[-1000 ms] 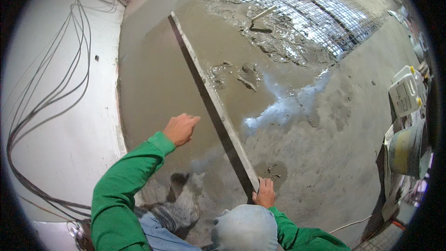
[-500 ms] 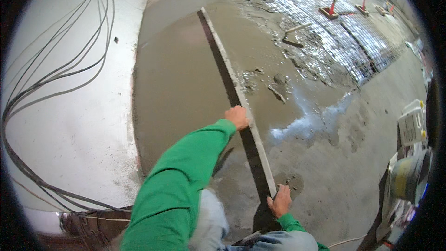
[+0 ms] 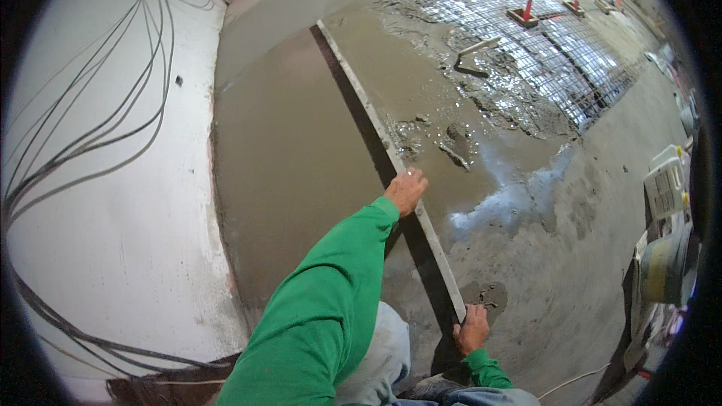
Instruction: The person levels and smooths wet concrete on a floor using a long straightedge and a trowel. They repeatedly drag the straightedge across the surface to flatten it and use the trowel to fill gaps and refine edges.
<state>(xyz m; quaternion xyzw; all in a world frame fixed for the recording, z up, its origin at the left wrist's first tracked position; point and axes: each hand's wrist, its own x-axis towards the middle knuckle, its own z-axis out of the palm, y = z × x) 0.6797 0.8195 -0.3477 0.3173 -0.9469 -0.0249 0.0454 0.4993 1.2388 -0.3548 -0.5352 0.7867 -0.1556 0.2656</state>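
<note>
We observe a long straightedge point(image 3: 362, 99) lying across the wet concrete point(image 3: 278, 158), to the left of the wire mesh point(image 3: 553, 41). We find the left hand point(image 3: 407, 192) grasping it partway along its length and the right hand point(image 3: 471, 329) gripping its near end. We note a white jug point(image 3: 665, 189) at the right.

The left sleeve point(image 3: 316, 293) is coming through to me bright green, and the jeans point(image 3: 385, 346) are looking faded blue. I am seeing pale grey on the straightedge point(image 3: 439, 259), grey-brown on the wet concrete point(image 3: 278, 128), white on the wall point(image 3: 113, 225), dark grey on the cables point(image 3: 39, 307), a square grid on the wire mesh point(image 3: 553, 37), orange-red on the posts point(image 3: 528, 7).
</note>
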